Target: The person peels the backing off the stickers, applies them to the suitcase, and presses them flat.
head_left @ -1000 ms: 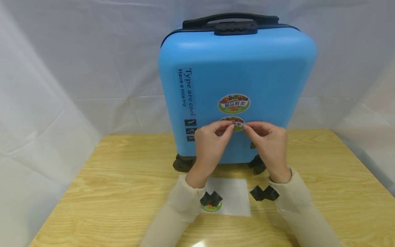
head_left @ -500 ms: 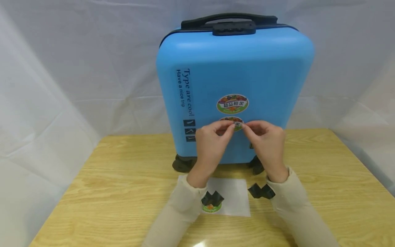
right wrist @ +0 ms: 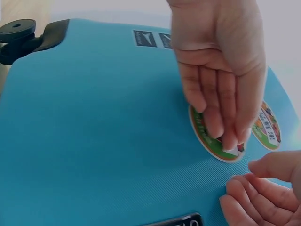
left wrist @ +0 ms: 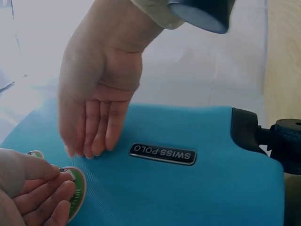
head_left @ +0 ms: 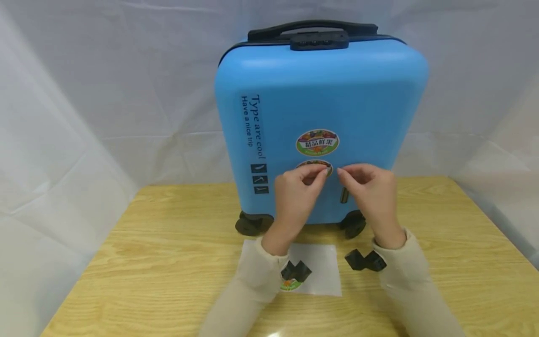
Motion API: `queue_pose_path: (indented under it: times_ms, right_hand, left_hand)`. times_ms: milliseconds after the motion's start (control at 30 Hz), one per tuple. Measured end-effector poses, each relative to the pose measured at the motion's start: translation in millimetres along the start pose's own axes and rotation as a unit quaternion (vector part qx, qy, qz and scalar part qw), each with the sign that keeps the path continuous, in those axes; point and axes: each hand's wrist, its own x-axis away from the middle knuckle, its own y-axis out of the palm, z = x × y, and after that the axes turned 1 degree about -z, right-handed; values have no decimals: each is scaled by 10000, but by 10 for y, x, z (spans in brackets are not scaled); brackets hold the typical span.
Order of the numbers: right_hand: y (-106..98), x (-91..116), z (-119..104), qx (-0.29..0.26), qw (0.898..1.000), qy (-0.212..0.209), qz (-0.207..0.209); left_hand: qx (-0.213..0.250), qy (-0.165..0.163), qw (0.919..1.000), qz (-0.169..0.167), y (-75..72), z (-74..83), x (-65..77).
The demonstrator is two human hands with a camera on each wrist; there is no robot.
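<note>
A light blue suitcase (head_left: pixel 362 112) stands upright on the wooden table. One oval fruit sticker (head_left: pixel 317 142) lies flat on its front. Just below it is a second oval sticker (right wrist: pixel 202 134), partly covered by my left hand (head_left: pixel 298 199). The thumb and forefinger of that hand pinch this lower sticker near its right edge in the head view. My right hand (head_left: pixel 374 199) hovers a little to the right of it. In the right wrist view its thumb and bent forefinger are slightly apart, with nothing visible between them.
White backing paper (head_left: pixel 320 269) lies on the table (head_left: pixel 168 262) in front of the suitcase, with another sticker (head_left: pixel 290 285) partly hidden by the left wrist mount. A black SWISS POLO badge (left wrist: pixel 163 154) sits low on the suitcase. White sheeting (head_left: pixel 126 93) hangs behind.
My right hand has come away from the lower sticker and moved slightly right. My left fingers have shifted right along the sticker to its right edge, covering more of it.
</note>
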Motion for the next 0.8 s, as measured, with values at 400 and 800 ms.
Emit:
queue_pose_path:
  times_ms: [400, 800]
  right_hand:
    - [-9, -10, -16, -201, 9995, 144, -181]
    - [-53, 194, 203, 379, 9953, -99, -888]
  left_hand:
    - [-195, 117, 9989, -412, 76, -70, 62]
    - [123, -483, 9872, -1517, -406, -472, 423]
